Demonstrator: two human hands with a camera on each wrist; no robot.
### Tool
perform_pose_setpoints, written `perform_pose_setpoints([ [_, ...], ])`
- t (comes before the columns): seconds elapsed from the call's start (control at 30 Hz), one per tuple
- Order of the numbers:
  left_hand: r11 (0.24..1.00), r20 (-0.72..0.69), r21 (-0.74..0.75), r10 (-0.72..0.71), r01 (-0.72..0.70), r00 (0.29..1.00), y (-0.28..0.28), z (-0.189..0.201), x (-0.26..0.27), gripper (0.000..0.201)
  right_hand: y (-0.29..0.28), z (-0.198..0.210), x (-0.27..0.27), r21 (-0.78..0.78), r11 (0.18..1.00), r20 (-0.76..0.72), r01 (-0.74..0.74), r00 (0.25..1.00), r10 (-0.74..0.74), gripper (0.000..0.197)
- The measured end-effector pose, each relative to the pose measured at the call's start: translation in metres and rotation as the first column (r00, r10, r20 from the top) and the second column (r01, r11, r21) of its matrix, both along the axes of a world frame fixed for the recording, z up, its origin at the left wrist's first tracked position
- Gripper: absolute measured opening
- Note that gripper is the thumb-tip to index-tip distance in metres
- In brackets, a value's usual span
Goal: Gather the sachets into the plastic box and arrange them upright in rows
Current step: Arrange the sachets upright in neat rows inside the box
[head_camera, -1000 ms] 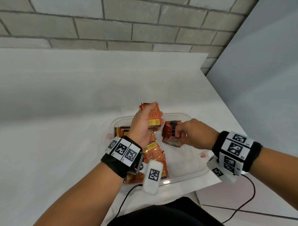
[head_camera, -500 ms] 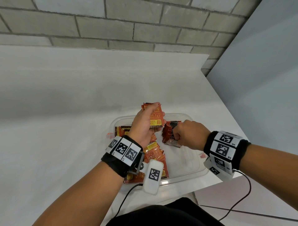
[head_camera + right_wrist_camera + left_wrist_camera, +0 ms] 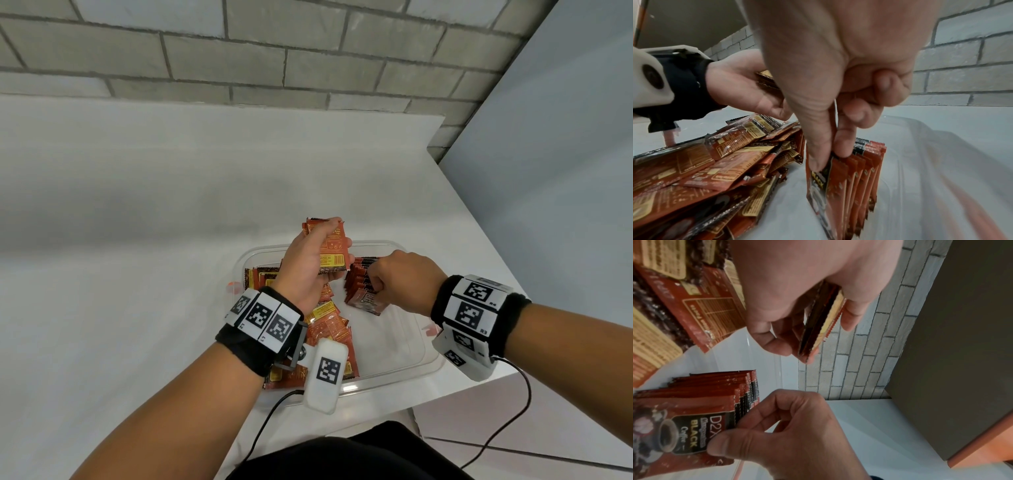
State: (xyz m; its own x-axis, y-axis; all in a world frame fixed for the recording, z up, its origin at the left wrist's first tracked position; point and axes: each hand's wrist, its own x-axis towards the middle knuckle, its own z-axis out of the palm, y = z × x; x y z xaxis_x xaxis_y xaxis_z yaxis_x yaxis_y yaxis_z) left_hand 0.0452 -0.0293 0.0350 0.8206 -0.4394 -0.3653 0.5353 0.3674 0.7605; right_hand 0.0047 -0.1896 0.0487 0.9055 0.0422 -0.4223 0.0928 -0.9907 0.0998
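A clear plastic box sits near the table's front right corner. My left hand grips a small stack of red-orange sachets above the box's far side; the stack's edges show between thumb and fingers. My right hand pinches the nearest sachet of an upright row standing in the box, thumb in front and forefinger behind. That sachet reads "BLACK Coffee". A loose heap of sachets lies in the box's left half.
The white table stretches left and back to a grey brick wall. Its right edge drops off beside the box. Cables hang from both wrist cameras. The box floor's right half is bare.
My right hand has shifted slightly left and closer along the upright row, still pinching sachets there. The left hand has kept its stack raised in about the same place.
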Motion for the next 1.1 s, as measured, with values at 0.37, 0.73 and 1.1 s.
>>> perform_pose_setpoints([
  [0.37,1.0,-0.001,-0.022,0.005,-0.005,1.0,-0.001,-0.003,0.001,0.03,-0.005,0.002,0.003,0.027,0.999,0.022,0.044,0.999,-0.045,0.025],
  [0.73,0.997,0.037,-0.03,-0.069,0.07,0.997,-0.003,-0.008,0.0,0.02,-0.026,0.031,0.001,0.338,0.915,0.091,0.221,0.96,-0.266,0.024],
  [1.1,0.967,0.151,0.025,-0.256,0.255,0.955,-0.003,-0.005,-0.006,0.031,-0.009,0.039,-0.002,0.836,0.507,0.054,0.21,0.888,-0.457,0.02],
])
